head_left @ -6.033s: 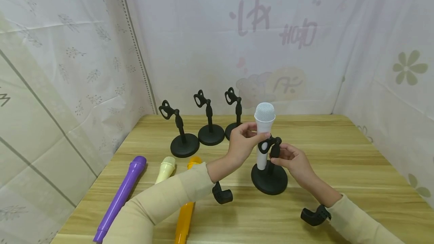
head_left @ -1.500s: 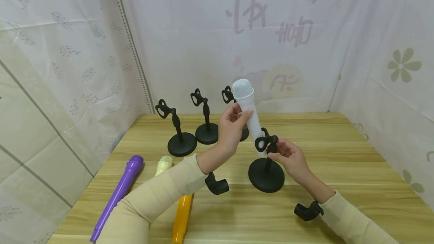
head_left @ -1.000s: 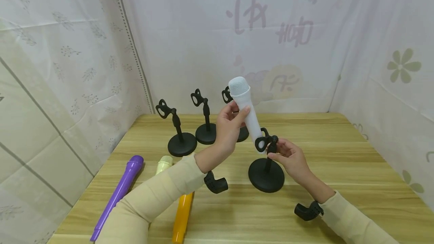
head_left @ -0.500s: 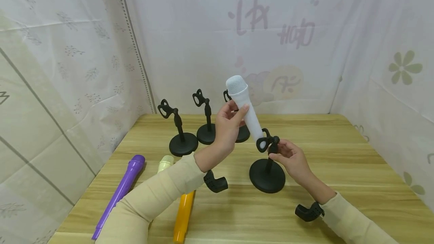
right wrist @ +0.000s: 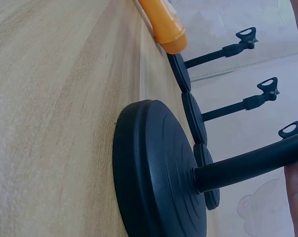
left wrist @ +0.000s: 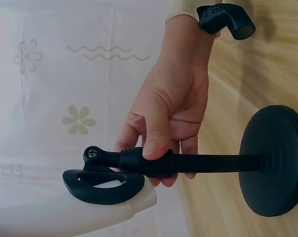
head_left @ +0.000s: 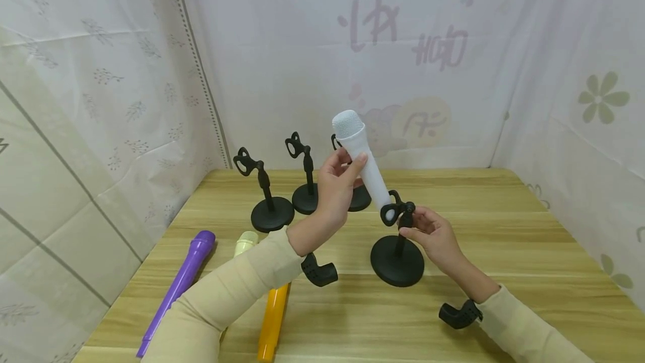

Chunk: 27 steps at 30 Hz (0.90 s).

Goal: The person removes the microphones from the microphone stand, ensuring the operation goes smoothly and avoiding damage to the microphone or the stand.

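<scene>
My left hand [head_left: 335, 186] holds a white microphone [head_left: 372, 172] below its mesh head, thumb on the near side. The microphone leans, head up to the left, its lower end in the clip [head_left: 389, 214] of a black desktop microphone stand [head_left: 397, 262]. In the left wrist view the tail end of the white microphone [left wrist: 145, 198] pokes out past the clip ring. My right hand [head_left: 437, 240] grips the stand at the collar under the clip, thumb in front and fingers behind. The round base sits on the table.
Three more black stands [head_left: 272, 214] with bare clips stand along the back left. A purple microphone [head_left: 178, 290], a cream microphone [head_left: 247, 241] and an orange microphone [head_left: 274, 321] lie at the left, the last two partly behind my left sleeve. A patterned curtain [head_left: 282, 71] surrounds the wooden table.
Six seconds ago the white microphone stood upright and lower by the stand; now it is higher and tilted left. Over the last second it slid slightly up-left. The right hand keeps its grip.
</scene>
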Each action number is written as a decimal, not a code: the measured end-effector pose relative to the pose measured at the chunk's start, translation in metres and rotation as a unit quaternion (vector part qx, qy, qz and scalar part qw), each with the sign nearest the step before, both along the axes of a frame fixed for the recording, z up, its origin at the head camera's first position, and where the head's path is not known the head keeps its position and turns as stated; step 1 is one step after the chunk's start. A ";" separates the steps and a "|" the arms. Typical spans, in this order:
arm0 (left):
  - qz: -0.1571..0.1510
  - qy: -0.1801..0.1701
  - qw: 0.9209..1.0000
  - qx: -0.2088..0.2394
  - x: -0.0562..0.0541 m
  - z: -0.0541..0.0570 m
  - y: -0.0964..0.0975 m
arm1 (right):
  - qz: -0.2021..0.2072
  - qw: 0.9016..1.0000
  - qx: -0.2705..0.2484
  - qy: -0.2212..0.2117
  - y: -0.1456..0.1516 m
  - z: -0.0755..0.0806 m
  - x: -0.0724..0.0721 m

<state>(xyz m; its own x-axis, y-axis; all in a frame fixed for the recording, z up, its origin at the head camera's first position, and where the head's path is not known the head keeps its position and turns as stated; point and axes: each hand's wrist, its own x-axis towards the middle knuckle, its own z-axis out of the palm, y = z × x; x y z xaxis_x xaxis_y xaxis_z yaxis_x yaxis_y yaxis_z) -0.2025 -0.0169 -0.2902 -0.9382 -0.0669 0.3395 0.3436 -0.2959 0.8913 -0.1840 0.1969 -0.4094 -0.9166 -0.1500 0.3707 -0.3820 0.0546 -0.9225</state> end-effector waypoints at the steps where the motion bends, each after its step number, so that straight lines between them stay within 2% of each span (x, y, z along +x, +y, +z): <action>1: 0.000 0.000 1.000 0.001 0.000 0.000 0.000 | 0.001 1.000 0.000 0.000 0.000 0.000 0.000; 27: 0.002 0.003 1.000 0.023 -0.002 0.005 -0.006 | -0.010 1.000 0.015 -0.003 0.001 0.001 0.000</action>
<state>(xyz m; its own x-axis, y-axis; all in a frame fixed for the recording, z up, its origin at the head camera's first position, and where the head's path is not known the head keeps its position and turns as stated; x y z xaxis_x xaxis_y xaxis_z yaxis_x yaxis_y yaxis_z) -0.2048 -0.0230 -0.2851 -0.9356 -0.0860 0.3424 0.3509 -0.3346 0.8746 -0.1841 0.1978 -0.4082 -0.9214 -0.1420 0.3617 -0.3759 0.0900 -0.9223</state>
